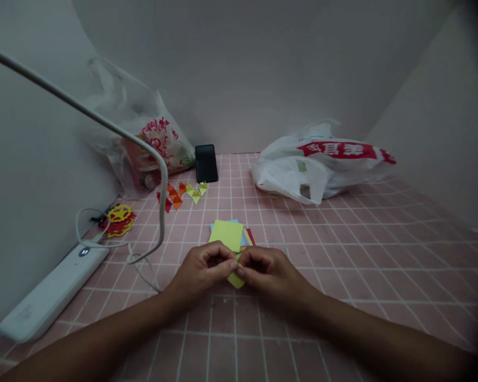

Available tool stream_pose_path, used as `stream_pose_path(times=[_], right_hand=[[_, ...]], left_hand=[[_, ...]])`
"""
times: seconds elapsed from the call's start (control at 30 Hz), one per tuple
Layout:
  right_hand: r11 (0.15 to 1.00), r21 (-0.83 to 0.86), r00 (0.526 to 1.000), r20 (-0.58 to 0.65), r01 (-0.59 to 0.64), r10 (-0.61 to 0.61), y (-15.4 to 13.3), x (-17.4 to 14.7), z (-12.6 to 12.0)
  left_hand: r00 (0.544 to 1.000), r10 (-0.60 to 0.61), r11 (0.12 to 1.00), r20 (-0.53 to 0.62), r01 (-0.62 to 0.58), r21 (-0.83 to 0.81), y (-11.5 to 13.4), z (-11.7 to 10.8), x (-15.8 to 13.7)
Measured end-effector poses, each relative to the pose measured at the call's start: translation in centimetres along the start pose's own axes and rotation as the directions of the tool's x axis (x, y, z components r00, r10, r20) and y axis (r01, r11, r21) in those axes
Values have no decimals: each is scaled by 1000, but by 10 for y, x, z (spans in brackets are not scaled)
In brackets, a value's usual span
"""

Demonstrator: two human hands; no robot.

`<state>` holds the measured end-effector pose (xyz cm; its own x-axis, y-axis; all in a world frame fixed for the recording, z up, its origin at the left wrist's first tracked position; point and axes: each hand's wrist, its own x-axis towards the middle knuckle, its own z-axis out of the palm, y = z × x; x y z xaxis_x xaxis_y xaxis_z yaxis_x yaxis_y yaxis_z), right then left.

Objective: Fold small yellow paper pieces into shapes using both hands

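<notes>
A small piece of yellow paper (236,280) is pinched between both hands, just above the pink checked table. My left hand (207,263) grips it from the left with thumb and index finger. From the other side, my right hand (265,267) pinches it, the fingertips of the two hands nearly touching. The fingers cover part of the paper, so its folds cannot be made out. Right behind the hands lies a loose stack of coloured square papers, a yellow sheet (227,234) on top and blue, purple and red edges showing beneath.
Several folded paper pieces, including a yellow one (196,193) and an orange one (176,198), lie near a black phone (206,163). Plastic bags stand at back left (159,140) and back right (302,167). A white power bank-like bar (56,289) and a curved cable (164,212) occupy the left.
</notes>
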<state>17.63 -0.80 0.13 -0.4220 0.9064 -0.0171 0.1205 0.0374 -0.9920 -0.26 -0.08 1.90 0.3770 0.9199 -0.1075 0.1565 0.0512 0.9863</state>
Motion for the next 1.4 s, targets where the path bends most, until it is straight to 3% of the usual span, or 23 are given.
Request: stream_pose_path(times=[0.2,0.33,0.53,0.8,1.17,1.27,1.4], right_hand=[[996,-3,986,-143,87,-87,-3,-1,-3],[981,64,972,-162,180,-168,-1,-1,-4],[975,11,957,-192,222,-216,1,-4,-3],[968,-7,950,-187,253,-250,4,-4,-1],[982,-34,967,-169,187,-190,1,-5,-1],[984,17,971,-168,176,-171,0,-6,0],[988,134,985,-164,82,-60,6,-5,1]], left_hand=[[1000,0,991,-9,-1,-137,-1,6,-3],[996,80,996,-25,-81,-26,-3,8,-6],[977,193,978,-93,-183,102,-6,7,-7],[965,233,968,-119,-218,124,-9,7,-6],[962,251,957,-111,-229,181,-6,6,-5],[973,196,977,-120,-183,109,-5,6,-6],[992,90,996,-90,-91,-4,-5,5,-5]])
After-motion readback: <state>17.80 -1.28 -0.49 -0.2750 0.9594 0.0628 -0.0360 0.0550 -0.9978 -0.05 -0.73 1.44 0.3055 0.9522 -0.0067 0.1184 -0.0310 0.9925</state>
